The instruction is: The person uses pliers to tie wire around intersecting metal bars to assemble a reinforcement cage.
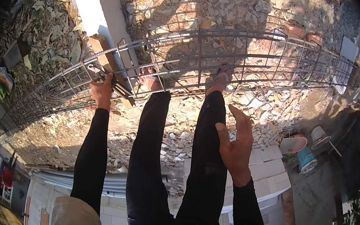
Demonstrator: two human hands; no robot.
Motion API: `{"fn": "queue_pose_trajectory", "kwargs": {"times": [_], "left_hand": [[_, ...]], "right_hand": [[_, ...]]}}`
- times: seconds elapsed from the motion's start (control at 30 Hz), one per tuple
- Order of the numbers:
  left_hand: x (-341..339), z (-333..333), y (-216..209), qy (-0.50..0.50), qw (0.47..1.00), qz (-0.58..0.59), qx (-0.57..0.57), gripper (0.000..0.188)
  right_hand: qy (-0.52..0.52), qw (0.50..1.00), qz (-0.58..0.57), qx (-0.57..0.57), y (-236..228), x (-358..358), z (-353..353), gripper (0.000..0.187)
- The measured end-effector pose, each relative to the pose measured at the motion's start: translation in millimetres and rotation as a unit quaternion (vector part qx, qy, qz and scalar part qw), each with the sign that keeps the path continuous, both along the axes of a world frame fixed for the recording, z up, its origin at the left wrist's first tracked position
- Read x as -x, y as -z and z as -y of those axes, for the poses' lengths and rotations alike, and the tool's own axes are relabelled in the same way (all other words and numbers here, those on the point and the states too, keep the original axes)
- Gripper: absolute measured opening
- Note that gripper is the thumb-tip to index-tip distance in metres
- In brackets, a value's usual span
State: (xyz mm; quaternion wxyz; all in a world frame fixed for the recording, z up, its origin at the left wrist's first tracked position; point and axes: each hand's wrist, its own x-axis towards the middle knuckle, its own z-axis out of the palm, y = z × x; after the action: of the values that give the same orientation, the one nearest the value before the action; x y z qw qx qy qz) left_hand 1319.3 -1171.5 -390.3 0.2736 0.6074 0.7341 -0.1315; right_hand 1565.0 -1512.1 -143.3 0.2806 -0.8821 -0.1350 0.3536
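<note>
A long steel rebar cage (200, 61) curves across in front of me, its bars crossed by square stirrups. My left hand (101, 91) is closed at the cage's near side, left of my legs. Dark and silvery metal shows at its fingers, but whether this is a tool or part of the cage is unclear. Just beyond that hand, a wooden board (107, 61) lies slanted under the bars, against a pale rectangular block (90, 7). Over my right leg hovers my right hand (236, 148), fingers apart and nothing in it, short of the cage.
Rubble and dry leaves cover the ground, and my feet stand among the bars. At right are a turquoise bucket (306, 159) and a pale bucket (319, 136). Stacked pale blocks (267, 168) lie near my right arm, corrugated sheets (112, 184) behind my legs.
</note>
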Motion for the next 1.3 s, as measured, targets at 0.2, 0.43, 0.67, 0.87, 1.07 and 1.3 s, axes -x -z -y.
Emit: {"fn": "queue_pose_trajectory", "kwargs": {"times": [0.2, 0.43, 0.67, 0.87, 1.07, 1.3], "left_hand": [[-4, 28, -65, -0.053, 0.985, 0.162, 0.029, 0.073], [-78, 191, -207, -0.013, 0.917, 0.28, 0.282, 0.036], [-172, 281, -134, 0.26, 0.881, 0.222, 0.328, 0.059], [-259, 320, -36, 0.418, 0.824, 0.308, 0.228, 0.043], [-281, 340, 4, 0.504, 0.801, 0.153, 0.285, 0.041], [-270, 341, 6, 0.448, 0.808, 0.23, 0.305, 0.036]], "right_hand": [[-0.015, 0.983, -0.155, -0.092, 37, 105, -47, 0.054], [0.008, 0.965, -0.263, -0.015, 58, 127, -7, 0.068], [0.069, 0.991, -0.093, 0.066, 72, 61, 177, 0.035], [0.087, 0.979, -0.048, 0.178, 110, 20, 227, 0.078], [0.131, 0.985, 0.028, 0.111, 154, 40, 220, 0.083], [0.115, 0.992, 0.036, 0.049, 177, 45, 237, 0.078]]}}
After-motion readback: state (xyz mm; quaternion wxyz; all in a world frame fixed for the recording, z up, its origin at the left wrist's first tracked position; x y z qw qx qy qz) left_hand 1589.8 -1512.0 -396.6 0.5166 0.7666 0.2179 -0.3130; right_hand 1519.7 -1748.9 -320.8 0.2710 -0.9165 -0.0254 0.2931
